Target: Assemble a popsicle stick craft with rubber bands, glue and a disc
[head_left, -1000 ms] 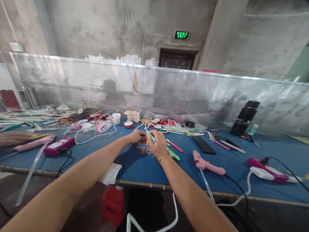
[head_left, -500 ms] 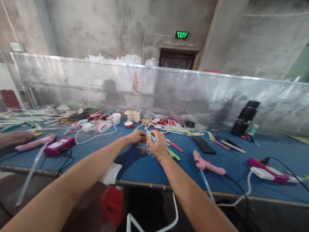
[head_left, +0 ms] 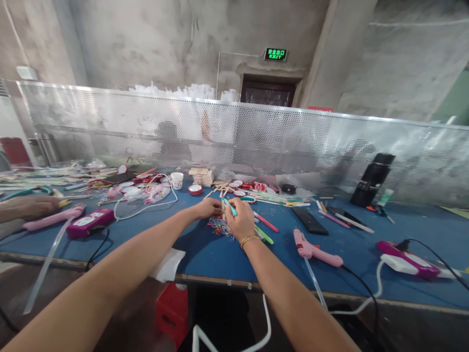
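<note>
My right hand [head_left: 241, 218] is closed around a teal marker pen [head_left: 230, 207], which slants up and to the left. Its tip end is close to the fingers of my left hand [head_left: 209, 208]. Those fingers are pinched together at a small pale piece, mostly hidden between the two hands, so its kind cannot be made out. Just below the hands lies a tangle of multicoloured strings [head_left: 220, 228]. Beside my right wrist are a red marker [head_left: 266, 222] and a green marker [head_left: 264, 234].
Pink glue guns lie right [head_left: 315, 249] and left [head_left: 54, 218], with purple-and-white power strips [head_left: 408, 260] and cords. A phone [head_left: 309, 220], a black bottle [head_left: 373, 179], a paper cup [head_left: 177, 180] and wooden sticks [head_left: 222, 187] are around. Another person's hand [head_left: 31, 207] is at far left.
My hands stay nearly in place, with the teal marker still in my right hand. At far left, the other person's hand has shifted slightly to the right.
</note>
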Demonstrator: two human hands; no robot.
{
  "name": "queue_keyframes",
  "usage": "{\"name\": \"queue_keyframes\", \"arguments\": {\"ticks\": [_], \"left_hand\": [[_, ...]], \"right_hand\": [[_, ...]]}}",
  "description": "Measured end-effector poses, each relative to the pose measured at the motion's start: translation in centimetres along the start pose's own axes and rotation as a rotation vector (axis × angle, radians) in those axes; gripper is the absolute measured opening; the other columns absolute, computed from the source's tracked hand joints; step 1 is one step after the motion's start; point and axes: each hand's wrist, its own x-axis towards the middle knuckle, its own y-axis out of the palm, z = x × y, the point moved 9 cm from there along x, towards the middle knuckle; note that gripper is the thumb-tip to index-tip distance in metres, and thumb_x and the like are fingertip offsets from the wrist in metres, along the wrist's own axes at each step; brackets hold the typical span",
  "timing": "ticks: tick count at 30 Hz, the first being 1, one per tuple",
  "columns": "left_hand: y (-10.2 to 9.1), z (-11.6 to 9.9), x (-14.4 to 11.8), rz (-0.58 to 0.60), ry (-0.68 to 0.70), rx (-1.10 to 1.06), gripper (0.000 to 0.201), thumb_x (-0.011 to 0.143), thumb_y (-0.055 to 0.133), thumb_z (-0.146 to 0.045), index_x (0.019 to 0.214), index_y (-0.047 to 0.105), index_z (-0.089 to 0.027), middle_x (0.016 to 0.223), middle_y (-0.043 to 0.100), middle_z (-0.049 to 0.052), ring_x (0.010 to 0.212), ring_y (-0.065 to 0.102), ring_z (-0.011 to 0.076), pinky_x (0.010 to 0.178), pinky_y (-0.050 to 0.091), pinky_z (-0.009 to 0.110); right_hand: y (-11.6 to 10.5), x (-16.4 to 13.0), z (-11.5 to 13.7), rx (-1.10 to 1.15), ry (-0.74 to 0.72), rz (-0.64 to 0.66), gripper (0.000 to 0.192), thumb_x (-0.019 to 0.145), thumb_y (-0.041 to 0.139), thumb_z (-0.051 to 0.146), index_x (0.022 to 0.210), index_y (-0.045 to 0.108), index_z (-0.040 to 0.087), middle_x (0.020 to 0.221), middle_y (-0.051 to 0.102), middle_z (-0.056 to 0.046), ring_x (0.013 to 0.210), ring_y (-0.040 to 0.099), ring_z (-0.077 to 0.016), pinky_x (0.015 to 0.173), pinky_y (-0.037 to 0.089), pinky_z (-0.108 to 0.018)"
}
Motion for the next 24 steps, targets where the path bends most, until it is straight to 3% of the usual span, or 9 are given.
{"name": "queue_keyframes", "arguments": {"ticks": [24], "left_hand": [[-0.52,0.77,0.48,-0.006,0.021,0.008,0.038,0.059,0.08,-0.046,0.063,0.062,-0.013,0.054,0.058,0.0,0.05,0.049,0.0098,0.051,0.036,0.024]], "right_hand": [[0.03,0.05,-0.19,0.087,0.012,-0.008,0.012,0.09,0.052,0.026,0.091,0.062,0.021,0.084,0.067,-0.003,0.084,0.056,-0.0191,0.08,0.04,-0.029]]}}
